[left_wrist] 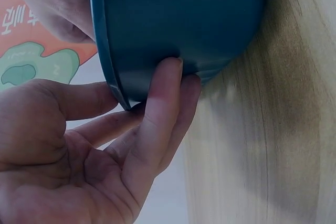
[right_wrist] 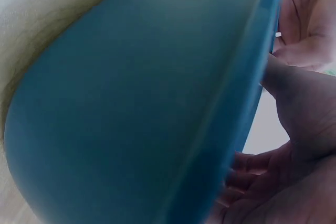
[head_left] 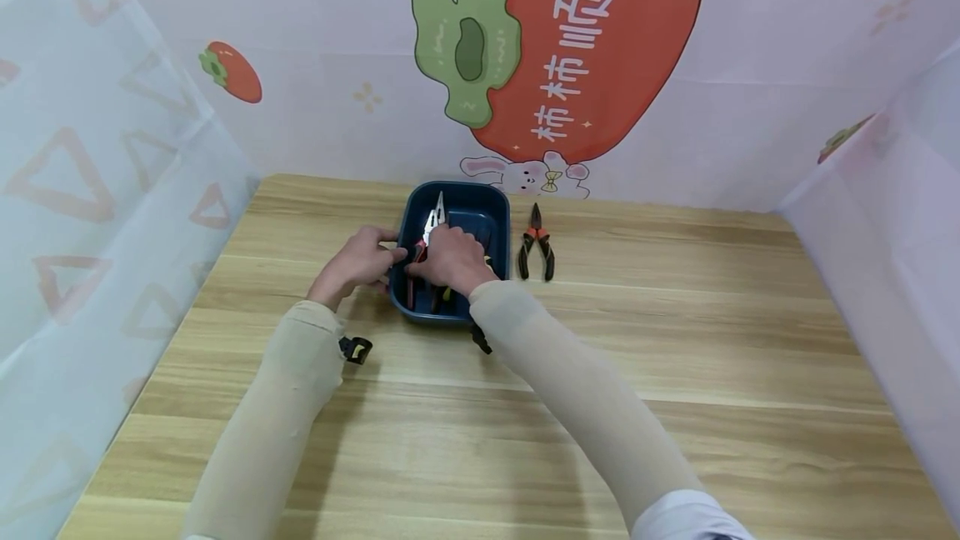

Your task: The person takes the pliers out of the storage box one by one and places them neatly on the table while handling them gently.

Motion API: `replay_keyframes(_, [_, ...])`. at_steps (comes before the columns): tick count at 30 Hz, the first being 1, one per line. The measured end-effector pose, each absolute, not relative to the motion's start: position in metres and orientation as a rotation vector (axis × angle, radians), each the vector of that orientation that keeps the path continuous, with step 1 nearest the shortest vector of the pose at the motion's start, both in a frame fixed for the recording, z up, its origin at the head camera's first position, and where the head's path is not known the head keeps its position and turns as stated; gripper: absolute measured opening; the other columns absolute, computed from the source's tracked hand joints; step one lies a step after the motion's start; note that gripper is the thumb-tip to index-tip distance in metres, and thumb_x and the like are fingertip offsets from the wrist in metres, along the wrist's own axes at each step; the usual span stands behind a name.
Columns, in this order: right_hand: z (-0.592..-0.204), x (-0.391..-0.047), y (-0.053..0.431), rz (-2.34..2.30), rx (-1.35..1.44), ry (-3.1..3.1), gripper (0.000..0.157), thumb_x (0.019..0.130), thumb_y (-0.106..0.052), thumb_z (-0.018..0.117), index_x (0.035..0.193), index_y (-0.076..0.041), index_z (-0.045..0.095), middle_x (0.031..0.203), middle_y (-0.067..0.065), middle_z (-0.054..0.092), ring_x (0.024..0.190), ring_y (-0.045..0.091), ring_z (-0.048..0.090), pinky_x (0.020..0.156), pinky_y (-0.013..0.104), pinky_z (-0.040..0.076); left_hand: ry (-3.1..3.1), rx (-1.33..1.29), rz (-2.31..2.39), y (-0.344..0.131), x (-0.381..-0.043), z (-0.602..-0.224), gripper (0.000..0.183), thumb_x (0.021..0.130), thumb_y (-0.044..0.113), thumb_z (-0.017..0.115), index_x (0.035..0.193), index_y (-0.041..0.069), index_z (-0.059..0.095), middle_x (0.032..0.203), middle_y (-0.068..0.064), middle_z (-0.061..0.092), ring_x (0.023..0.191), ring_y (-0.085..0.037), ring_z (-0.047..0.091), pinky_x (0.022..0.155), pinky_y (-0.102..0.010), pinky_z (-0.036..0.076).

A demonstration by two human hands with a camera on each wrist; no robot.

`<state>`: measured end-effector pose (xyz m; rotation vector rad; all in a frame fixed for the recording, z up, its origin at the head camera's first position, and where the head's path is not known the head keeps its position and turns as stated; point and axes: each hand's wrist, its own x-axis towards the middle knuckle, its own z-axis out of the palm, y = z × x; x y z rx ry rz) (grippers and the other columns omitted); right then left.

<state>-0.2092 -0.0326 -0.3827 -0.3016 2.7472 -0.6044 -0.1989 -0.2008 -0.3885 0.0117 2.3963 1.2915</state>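
Note:
A dark blue plastic tub (head_left: 450, 318) stands near the back of the wooden table. My left hand (head_left: 363, 260) holds its left side; in the left wrist view the thumb hooks over the tub's rim (left_wrist: 107, 51) and the fingers press the outer wall. My right hand (head_left: 452, 258) reaches down into the tub among the tools, its fingertips hidden behind the wall (right_wrist: 121, 103) in the right wrist view. Beside it, silver-jawed pliers (head_left: 440, 205) point toward the back, and red handles (head_left: 414, 272) lie along the left side. I cannot tell what the right fingers hold.
Right of the tub, pliers with orange and black handles (head_left: 536, 232) lie on the table (head_left: 697, 340), jaws toward the back. A white printed cloth (head_left: 330, 123) rises behind the table and along both sides. Small black wrist cameras (head_left: 356, 349) hang beneath the sleeves.

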Motion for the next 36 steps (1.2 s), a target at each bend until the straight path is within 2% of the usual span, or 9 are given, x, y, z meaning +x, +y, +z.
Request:
replay_keyframes(3, [-0.385,-0.209,-0.036,-0.581,-0.283,2.765,0.042,0.088,-0.053,0.077,0.091,-0.013,0.065,0.08,0.002,0.063,0.069,0.021,0.061,0.058,0.033,0.052,2.389,0.012,1.3,-0.2,-0.198,-0.387,0.05,0.106,0.013,0.051,0.152,-0.005,0.041,0.109,-0.027,0.069,0.08,-0.022,0.07,0.07,-0.048,0.062])
replay_keyframes(8, [-0.388,-0.208,-0.04,-0.514,-0.249,2.8,0.057,0.086,-0.056,0.077,0.112,-0.008,0.059,0.093,0.005,0.064,0.077,0.021,0.06,0.068,0.035,0.056,2.383,0.014,1.305,-0.2,-0.197,-0.386,0.05,0.107,0.012,0.05,0.152,-0.005,0.04,0.11,-0.028,0.069,0.083,-0.025,0.071,0.07,-0.048,0.063])
replay_keyframes(11, [-0.389,-0.208,-0.042,-0.485,-0.233,2.812,0.065,0.086,-0.057,0.076,0.119,-0.005,0.054,0.098,0.008,0.063,0.079,0.022,0.059,0.073,0.037,0.057,2.386,0.015,1.303,-0.201,-0.198,-0.386,0.05,0.107,0.013,0.05,0.152,-0.004,0.04,0.11,-0.028,0.069,0.084,-0.025,0.071,0.069,-0.047,0.063])
replay_keyframes(17, [-0.391,-0.208,-0.047,-0.446,-0.186,2.819,0.072,0.085,-0.061,0.075,0.123,-0.004,0.05,0.102,0.011,0.06,0.082,0.023,0.058,0.079,0.039,0.056,2.374,0.024,1.316,-0.201,-0.198,-0.386,0.049,0.107,0.012,0.05,0.152,-0.004,0.041,0.109,-0.028,0.07,0.084,-0.026,0.071,0.069,-0.047,0.063])
replay_keyframes(24, [-0.392,-0.208,-0.048,-0.443,-0.156,2.813,0.077,0.084,-0.063,0.074,0.127,-0.004,0.048,0.101,0.011,0.06,0.083,0.023,0.059,0.08,0.04,0.056,2.367,0.024,1.318,-0.201,-0.198,-0.387,0.048,0.107,0.012,0.05,0.152,-0.004,0.042,0.116,-0.029,0.066,0.083,-0.027,0.071,0.071,-0.047,0.063])
replay_keyframes(31, [-0.391,-0.207,-0.051,-0.427,-0.156,2.825,0.077,0.085,-0.063,0.073,0.127,-0.004,0.049,0.109,0.012,0.061,0.092,0.026,0.062,0.085,0.042,0.055,2.373,0.022,1.316,-0.201,-0.198,-0.387,0.048,0.107,0.012,0.05,0.152,-0.004,0.042,0.112,-0.027,0.068,0.08,-0.024,0.07,0.07,-0.047,0.063])
replay_keyframes(36, [-0.391,-0.207,-0.053,-0.448,-0.164,2.831,0.08,0.086,-0.06,0.074,0.134,-0.002,0.046,0.115,0.015,0.06,0.093,0.026,0.061,0.084,0.042,0.056,2.382,0.027,1.309,-0.201,-0.199,-0.388,0.048,0.107,0.012,0.051,0.151,-0.004,0.043,0.111,-0.027,0.068,0.079,-0.023,0.07,0.069,-0.046,0.063])
